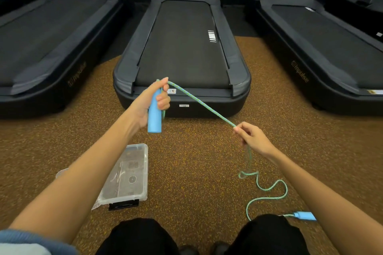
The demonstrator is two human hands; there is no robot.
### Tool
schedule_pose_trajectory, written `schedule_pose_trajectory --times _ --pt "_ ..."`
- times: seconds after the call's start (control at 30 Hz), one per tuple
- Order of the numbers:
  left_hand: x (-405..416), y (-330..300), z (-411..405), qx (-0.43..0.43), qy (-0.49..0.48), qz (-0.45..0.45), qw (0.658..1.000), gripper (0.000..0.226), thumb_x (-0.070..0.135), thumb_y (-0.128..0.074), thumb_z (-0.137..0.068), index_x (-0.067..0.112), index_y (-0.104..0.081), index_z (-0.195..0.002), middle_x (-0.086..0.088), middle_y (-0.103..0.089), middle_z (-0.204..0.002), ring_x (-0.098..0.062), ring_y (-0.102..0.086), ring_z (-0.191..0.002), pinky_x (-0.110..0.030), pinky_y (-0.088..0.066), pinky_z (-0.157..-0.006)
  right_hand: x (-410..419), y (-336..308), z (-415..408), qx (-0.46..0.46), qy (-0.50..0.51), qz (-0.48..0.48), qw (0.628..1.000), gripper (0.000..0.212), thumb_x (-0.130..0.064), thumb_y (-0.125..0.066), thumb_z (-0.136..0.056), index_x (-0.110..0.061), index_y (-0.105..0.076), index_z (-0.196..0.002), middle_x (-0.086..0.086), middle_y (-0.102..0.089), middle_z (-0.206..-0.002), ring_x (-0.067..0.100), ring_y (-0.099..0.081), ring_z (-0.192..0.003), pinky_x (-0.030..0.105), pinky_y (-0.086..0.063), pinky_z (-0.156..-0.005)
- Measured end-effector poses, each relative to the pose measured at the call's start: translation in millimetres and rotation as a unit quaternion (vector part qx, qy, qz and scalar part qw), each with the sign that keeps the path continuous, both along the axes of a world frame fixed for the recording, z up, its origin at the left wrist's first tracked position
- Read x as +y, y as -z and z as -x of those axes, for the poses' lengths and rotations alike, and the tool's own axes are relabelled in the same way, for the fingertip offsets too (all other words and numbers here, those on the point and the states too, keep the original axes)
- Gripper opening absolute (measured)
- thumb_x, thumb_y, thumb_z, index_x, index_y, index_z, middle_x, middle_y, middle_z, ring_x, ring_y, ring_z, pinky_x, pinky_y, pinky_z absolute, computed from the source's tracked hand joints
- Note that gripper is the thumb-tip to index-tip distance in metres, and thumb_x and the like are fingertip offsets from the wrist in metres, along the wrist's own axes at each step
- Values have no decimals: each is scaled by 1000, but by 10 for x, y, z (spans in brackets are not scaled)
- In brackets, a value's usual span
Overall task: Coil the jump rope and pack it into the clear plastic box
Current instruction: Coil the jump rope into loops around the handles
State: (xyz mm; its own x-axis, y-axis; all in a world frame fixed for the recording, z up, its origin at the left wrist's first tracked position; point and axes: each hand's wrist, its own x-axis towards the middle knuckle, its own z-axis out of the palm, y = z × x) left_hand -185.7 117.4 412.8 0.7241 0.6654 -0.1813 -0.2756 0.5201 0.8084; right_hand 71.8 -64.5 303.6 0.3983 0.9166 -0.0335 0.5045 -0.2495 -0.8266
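My left hand (152, 99) grips one blue jump rope handle (154, 119) upright, with a bit of rope looped beside it. The green-and-blue braided rope (201, 103) runs taut from the top of that hand down to my right hand (251, 137), which pinches it. Below my right hand the rope hangs slack and snakes over the floor to the second blue handle (304, 215), lying by my right knee. The clear plastic box (132, 174) sits open on the floor under my left forearm.
Three black treadmills stand ahead; the middle treadmill (182, 51) is directly behind my hands. The floor is brown speckled rubber (196, 172). A black object (124, 205) lies at the box's near edge. My knees in black trousers are at the bottom.
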Motion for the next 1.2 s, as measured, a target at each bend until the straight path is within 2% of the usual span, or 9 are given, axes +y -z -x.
schedule_pose_trajectory --times 0.17,0.3,0.43,0.6,0.7,0.83,1.0,1.13,1.2 --pt "56 -99 41 -30 -55 39 997 34 32 -49 -95 18 -46 -65 9 -36 -38 -3 -36 -32 -12 -32 -36 -81 44 188 -35 -33 5 999 19 -31 -57 -95 -18 -69 -86 -3 -51 -60 6 -42 -52 20 -34 -50" --pt "128 -142 139 -89 -87 85 989 35 28 -49 -95 17 -49 -62 9 -36 -38 -4 -37 -32 -11 -32 -36 -153 107 308 -84 -28 15 996 29 -45 -53 -94 -27 -72 -82 -7 -45 -51 7 -37 -49 28 -30 -51" --pt "270 -171 318 -122 -139 88 979 30 24 -50 -94 16 -49 -66 10 -37 -40 -3 -37 -33 -11 -32 -36 -376 109 202 -26 18 26 999 29 -34 -52 -97 -26 -72 -78 -8 -43 -46 9 -38 -47 26 -33 -49" --pt "263 -139 414 8 -121 -4 993 22 30 -51 -95 15 -58 -80 11 -40 -42 -2 -39 -34 -11 -34 -37 -482 -144 351 1 -65 49 997 17 -24 -54 -97 -23 -70 -91 -12 -52 -53 4 -43 -50 24 -35 -49" --pt "155 -162 382 44 -114 -15 992 19 31 -56 -91 13 -63 -88 9 -42 -44 -2 -42 -37 -12 -38 -39 -368 -429 595 13 -110 24 994 15 -18 -51 -99 -21 -65 -102 -7 -62 -68 3 -49 -55 20 -38 -51" --pt "52 -262 331 81 -112 -33 990 17 23 -57 -92 10 -64 -84 4 -53 -52 -6 -52 -43 -14 -48 -45 -181 -747 833 -14 -119 -9 993 22 -20 -51 -98 -22 -63 -116 -10 -63 -82 2 -50 -62 16 -39 -56" --pt "-42 -311 253 96 -68 -61 991 19 16 -54 -94 1 -64 -93 -10 -72 -73 -18 -72 -65 -23 -58 -58 125 -1006 1000 -99 -128 -58 985 14 -27 -62 -92 -20 -70 -101 -11 -68 -93 -1 -60 -87 13 -42 -74" --pt "-68 -295 162 94 -48 -74 992 20 12 -52 -94 -3 -64 -99 -22 -71 -100 -32 -71 -92 -34 -59 -78 313 -1194 1066 -147 -150 -51 976 12 -24 -64 -91 -17 -73 -93 -11 -67 -86 3 -62 -84 21 -44 -82" --pt "-96 -287 114 99 -37 -87 991 21 12 -50 -95 -3 -63 -102 -24 -68 -108 -33 -68 -101 -37 -57 -86 368 -1282 1094 -154 -170 -49 972 12 -25 -64 -91 -18 -73 -90 -10 -69 -80 5 -63 -74 22 -45 -75"
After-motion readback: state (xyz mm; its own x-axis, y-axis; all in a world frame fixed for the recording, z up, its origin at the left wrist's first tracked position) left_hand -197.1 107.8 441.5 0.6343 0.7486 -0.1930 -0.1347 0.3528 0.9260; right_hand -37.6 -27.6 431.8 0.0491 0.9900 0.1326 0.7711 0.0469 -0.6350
